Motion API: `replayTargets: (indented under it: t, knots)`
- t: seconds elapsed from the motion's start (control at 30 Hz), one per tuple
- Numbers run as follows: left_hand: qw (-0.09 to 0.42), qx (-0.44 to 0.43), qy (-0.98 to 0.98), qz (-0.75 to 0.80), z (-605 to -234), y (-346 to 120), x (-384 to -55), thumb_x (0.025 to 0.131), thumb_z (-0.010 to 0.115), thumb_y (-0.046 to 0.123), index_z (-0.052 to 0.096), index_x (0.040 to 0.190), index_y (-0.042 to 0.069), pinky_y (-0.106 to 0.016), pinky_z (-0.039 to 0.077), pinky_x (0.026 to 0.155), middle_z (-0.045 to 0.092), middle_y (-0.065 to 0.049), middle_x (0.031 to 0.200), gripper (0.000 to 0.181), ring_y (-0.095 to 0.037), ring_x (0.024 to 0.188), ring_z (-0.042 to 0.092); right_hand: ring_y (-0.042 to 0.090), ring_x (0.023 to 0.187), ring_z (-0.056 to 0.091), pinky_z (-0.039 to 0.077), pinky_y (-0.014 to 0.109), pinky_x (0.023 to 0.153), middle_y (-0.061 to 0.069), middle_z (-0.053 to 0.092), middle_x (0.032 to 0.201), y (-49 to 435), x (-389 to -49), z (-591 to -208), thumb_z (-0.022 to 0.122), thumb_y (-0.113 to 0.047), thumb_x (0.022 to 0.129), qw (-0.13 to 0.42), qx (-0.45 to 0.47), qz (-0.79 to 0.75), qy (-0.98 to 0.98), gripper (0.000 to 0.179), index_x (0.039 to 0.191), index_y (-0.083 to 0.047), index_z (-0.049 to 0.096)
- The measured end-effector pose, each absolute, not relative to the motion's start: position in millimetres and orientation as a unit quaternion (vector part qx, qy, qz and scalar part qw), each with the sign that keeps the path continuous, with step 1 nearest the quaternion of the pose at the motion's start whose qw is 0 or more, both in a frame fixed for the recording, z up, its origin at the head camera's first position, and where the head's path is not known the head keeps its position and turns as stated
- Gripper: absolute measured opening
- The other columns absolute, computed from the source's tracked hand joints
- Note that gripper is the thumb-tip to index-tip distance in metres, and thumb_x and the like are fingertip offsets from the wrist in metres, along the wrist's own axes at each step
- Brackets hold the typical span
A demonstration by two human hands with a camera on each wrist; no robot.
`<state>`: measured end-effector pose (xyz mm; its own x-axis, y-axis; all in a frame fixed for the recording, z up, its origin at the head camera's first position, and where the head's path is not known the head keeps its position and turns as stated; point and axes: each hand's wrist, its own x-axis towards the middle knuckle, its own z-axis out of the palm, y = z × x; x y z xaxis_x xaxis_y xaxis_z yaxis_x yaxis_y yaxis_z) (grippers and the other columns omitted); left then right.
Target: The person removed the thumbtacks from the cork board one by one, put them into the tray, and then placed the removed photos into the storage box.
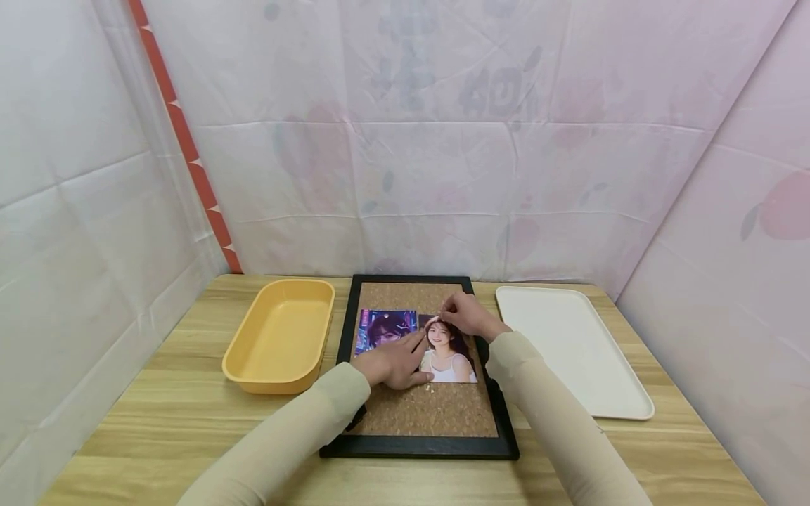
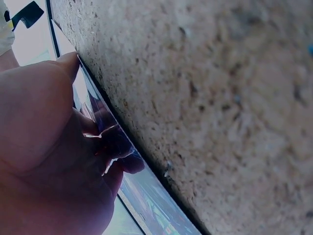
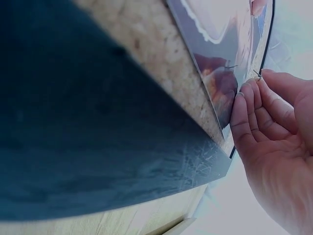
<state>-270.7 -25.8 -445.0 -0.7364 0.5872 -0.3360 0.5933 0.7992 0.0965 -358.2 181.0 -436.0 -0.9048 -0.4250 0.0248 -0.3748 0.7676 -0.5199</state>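
Observation:
A cork board (image 1: 436, 414) with a black frame lies on the table, and two picture cards rest side by side on it. The left one is a purple-blue illustrated picture (image 1: 370, 334) with a small round pin head near its top edge. To its right lies a photo of a person in a white top (image 1: 448, 362). My left hand (image 1: 400, 362) is spread over both cards where they meet, fingers fairly straight, pressing on them. At the photo's top edge, my right hand (image 1: 470, 316) pinches a small pin (image 3: 257, 74) between thumb and index finger, its thin metal point showing.
A yellow tray (image 1: 278, 383) with raised sides stands left of the board. The shallow white tray (image 1: 576, 344) lies to the right, close to the board and beneath my right forearm. Printed cloth (image 1: 436, 169) hangs behind the table.

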Motion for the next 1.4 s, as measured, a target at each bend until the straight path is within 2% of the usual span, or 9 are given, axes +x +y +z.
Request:
replayTargets:
  t: [0.6,1.03,1.4]
  knots:
    - [0.178,0.317,0.931,-0.012,-451.1,-25.5,-273.8,0.106,0.040,0.058,0.015,0.165,0.009,-0.039,0.017,0.126,0.003,-0.007,0.173,0.081,-0.021,0.159,0.005,0.014,0.068,0.058,0.050,0.029,0.063,0.006,0.070,0.080,181.3,-356.2,-437.6,0.062,-0.004,0.100,0.051,-0.209,-0.277,0.937,0.016,0.091,0.000,0.075]
    - [0.180,0.325,0.928,-0.015,-444.3,-26.3,-273.5,0.106,0.038,0.059,0.014,0.165,0.009,-0.038,0.018,0.126,0.003,-0.008,0.173,0.081,-0.021,0.159,0.006,0.013,0.061,0.056,0.048,0.028,0.059,0.009,0.068,0.075,185.1,-354.7,-436.3,0.061,-0.002,0.100,0.040,-0.223,-0.297,0.928,0.018,0.088,0.004,0.074]
    - [0.185,0.325,0.927,-0.015,-432.8,-27.3,-267.5,0.106,0.040,0.057,0.018,0.164,0.007,-0.037,0.021,0.125,0.007,-0.009,0.173,0.080,-0.022,0.158,0.010,0.012,0.061,0.055,0.046,0.028,0.059,0.003,0.063,0.072,189.8,-354.3,-438.2,0.062,-0.004,0.100,0.030,-0.218,-0.300,0.928,0.017,0.088,0.003,0.073]
